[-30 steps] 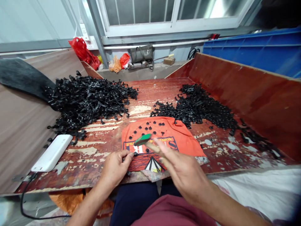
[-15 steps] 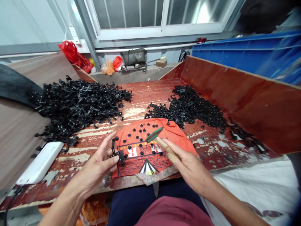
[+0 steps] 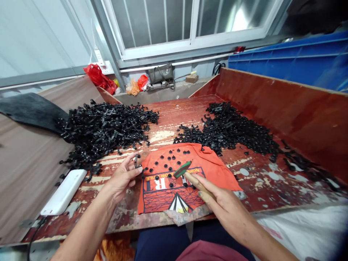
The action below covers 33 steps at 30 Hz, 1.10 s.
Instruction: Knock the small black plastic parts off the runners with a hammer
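Note:
My left hand (image 3: 119, 183) is closed, thumb and fingers pinching a small black plastic part (image 3: 136, 161) beside the left edge of an orange printed cloth (image 3: 217, 170). Its far end sticks up past the fingertips. My right hand (image 3: 221, 199) is wrapped round the wooden handle of a small tool with a flat green blade (image 3: 182, 169), which points to the upper left above the cloth. I cannot tell the tool's exact kind. Several small black round pieces with stems (image 3: 157, 178) lie scattered over the cloth, some under the blade.
A big heap of black parts (image 3: 108, 123) lies left, and a lower heap of small black pieces (image 3: 233, 127) lies right. A white power bank-like block (image 3: 63, 192) with a cable is near my left forearm. Wooden boards (image 3: 285, 98) wall the worktable; a blue crate (image 3: 293, 59) stands beyond.
The view has shifted, so the table appears further right and lower. My left hand has moved slightly away from the cloth with the black part. The right hand keeps its hold on the tool.

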Motion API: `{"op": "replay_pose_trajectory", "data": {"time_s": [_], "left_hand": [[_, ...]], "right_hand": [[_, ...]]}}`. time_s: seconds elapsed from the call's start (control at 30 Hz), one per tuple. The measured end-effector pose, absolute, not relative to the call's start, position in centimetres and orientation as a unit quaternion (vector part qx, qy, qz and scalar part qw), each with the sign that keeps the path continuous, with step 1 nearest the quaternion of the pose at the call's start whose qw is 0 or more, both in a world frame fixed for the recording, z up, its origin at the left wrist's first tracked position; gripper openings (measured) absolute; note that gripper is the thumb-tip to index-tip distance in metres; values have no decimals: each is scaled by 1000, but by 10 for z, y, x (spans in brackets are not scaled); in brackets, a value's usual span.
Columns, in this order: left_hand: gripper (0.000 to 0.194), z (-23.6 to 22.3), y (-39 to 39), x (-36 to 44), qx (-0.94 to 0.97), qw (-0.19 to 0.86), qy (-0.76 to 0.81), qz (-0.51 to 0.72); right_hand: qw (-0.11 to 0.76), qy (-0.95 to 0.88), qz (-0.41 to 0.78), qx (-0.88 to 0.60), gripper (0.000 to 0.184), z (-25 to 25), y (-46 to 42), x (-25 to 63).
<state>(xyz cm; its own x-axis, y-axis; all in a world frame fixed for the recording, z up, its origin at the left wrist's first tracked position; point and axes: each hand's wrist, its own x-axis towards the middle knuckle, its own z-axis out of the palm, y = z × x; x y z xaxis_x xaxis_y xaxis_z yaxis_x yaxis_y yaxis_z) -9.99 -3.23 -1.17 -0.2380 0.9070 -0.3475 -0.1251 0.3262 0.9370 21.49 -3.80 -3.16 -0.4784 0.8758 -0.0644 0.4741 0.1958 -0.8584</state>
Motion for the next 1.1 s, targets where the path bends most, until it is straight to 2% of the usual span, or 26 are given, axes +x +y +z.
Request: {"op": "replay_pose_trajectory", "data": {"time_s": [0.13,0.3,0.63,1.1], "left_hand": [[84,-20,-20,-101,309,530,636,468],[74,-26,-9,-99,294,536,655,445],[62,-30,-4,-99,307,540,669,407],[58,-29,0,-98,307,529,672,418]], "right_hand": [[234,-744,431,-453,46,-33,-35,210],[239,-745,437,-444,46,-36,-32,208],[209,-744,456,-440,44,-44,-28,206],[188,-758,425,-457,46,-41,-26,205]]}}
